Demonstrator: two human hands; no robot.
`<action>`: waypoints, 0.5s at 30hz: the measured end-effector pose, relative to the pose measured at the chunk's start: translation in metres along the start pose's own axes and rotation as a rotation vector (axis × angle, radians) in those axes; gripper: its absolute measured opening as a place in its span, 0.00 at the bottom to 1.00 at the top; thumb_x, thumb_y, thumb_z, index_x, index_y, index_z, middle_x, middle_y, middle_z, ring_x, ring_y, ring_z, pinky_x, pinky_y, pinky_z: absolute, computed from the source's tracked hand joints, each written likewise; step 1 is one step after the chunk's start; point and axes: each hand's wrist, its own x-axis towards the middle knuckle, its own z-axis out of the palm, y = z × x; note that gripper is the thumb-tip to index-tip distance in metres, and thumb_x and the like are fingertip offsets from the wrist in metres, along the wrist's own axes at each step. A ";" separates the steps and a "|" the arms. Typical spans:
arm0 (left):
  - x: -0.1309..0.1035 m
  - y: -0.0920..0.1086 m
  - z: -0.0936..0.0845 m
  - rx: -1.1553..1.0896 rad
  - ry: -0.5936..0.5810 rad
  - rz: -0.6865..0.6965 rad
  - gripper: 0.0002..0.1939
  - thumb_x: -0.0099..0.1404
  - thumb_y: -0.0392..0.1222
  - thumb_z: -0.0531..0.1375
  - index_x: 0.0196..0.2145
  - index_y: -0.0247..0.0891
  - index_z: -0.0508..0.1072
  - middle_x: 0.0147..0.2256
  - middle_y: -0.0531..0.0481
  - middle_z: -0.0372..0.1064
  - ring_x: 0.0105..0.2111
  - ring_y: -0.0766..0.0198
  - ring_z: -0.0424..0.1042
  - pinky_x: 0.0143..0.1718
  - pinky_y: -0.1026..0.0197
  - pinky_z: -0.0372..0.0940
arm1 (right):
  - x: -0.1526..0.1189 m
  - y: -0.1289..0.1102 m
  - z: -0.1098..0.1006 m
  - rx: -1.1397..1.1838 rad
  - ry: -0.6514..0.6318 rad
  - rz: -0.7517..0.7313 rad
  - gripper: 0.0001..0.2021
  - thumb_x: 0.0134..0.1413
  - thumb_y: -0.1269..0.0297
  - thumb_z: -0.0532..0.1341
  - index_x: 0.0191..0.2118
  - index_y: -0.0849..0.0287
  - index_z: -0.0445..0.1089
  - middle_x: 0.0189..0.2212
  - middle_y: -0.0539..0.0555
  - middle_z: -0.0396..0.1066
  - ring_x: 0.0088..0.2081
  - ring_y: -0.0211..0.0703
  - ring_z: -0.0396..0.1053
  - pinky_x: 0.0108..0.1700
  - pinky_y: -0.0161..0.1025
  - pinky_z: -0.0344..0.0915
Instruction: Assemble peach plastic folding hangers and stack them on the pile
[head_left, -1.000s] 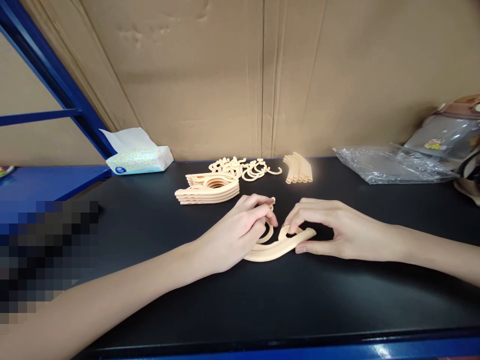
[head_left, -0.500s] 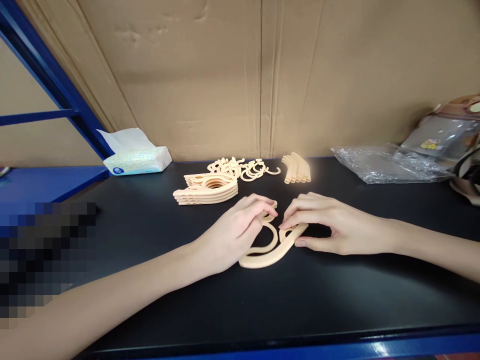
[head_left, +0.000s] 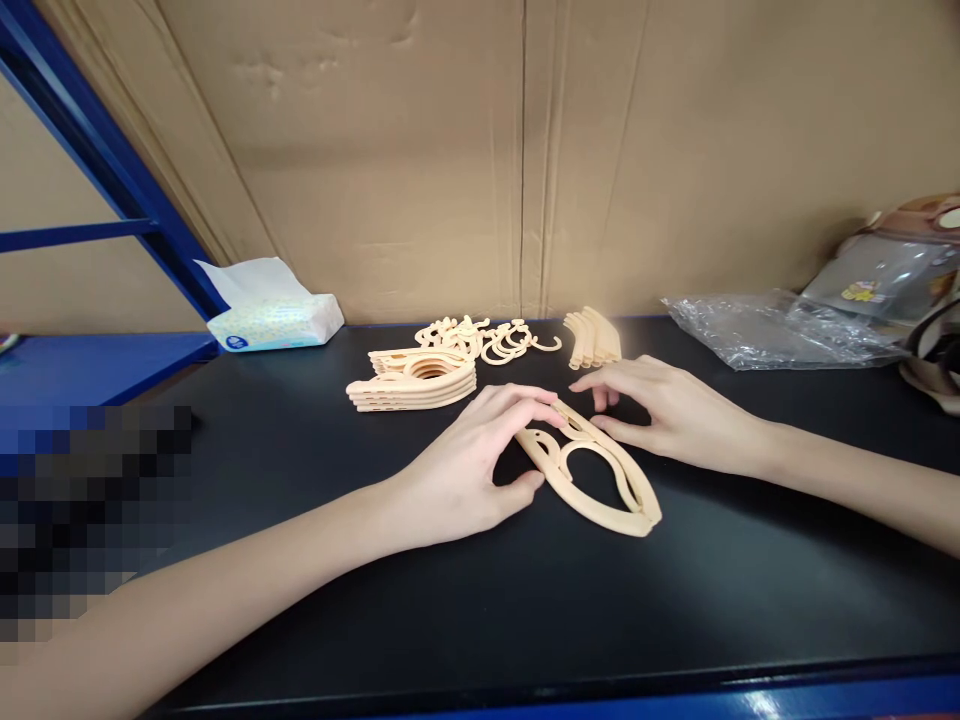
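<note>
A cream plastic folding clothes hanger (head_left: 596,516) lies folded flat on the black tabletop, its far end partly hidden under my fingers. My left hand (head_left: 480,460) grips that end from the left, fingertips across the top and thumb by the near edge. Just beyond the hanger's right side, my right hand (head_left: 667,410) hovers with its fingers curved and apart, holding nothing. Behind my left hand sits a neat stack of similar cream hanger parts (head_left: 420,385). Farther back are a loose heap of cream hooks (head_left: 506,342) and a bundle of curved cream pieces (head_left: 592,337).
A tissue pack (head_left: 277,322) stands at the back left beside a blue metal frame (head_left: 105,140). Toward the back right lie a crumpled clear plastic bag (head_left: 780,328) and a translucent container (head_left: 870,275). Cardboard (head_left: 420,150) walls off the table's far side.
The hanger has turned so its joined end points toward the near right. My right hand has let go of it and lifted away, while my left fingers have shifted onto its far end.
</note>
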 end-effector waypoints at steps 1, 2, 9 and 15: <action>0.000 0.000 0.000 -0.002 -0.002 -0.002 0.23 0.58 0.31 0.58 0.51 0.44 0.63 0.56 0.48 0.58 0.56 0.56 0.58 0.58 0.50 0.55 | 0.000 -0.001 0.000 0.035 0.005 0.031 0.13 0.62 0.60 0.54 0.50 0.56 0.66 0.33 0.52 0.71 0.36 0.43 0.68 0.42 0.43 0.63; -0.001 0.000 0.001 -0.003 -0.002 -0.004 0.25 0.59 0.33 0.60 0.53 0.45 0.62 0.57 0.47 0.57 0.57 0.56 0.56 0.59 0.49 0.54 | -0.001 -0.003 -0.001 0.088 0.006 0.049 0.13 0.62 0.61 0.53 0.50 0.56 0.65 0.33 0.52 0.71 0.36 0.42 0.68 0.42 0.42 0.63; -0.003 -0.003 0.002 0.069 -0.099 -0.107 0.42 0.57 0.53 0.64 0.63 0.44 0.49 0.62 0.42 0.49 0.58 0.48 0.57 0.55 0.45 0.58 | -0.004 -0.018 -0.003 0.448 -0.178 -0.021 0.20 0.66 0.58 0.50 0.61 0.52 0.53 0.58 0.54 0.59 0.59 0.41 0.57 0.60 0.45 0.55; -0.002 -0.001 -0.005 0.237 -0.028 -0.093 0.40 0.58 0.57 0.63 0.62 0.43 0.51 0.52 0.45 0.66 0.49 0.51 0.65 0.50 0.49 0.59 | 0.001 -0.005 0.002 0.424 -0.012 0.231 0.18 0.59 0.50 0.57 0.48 0.57 0.67 0.39 0.54 0.70 0.41 0.44 0.67 0.44 0.42 0.64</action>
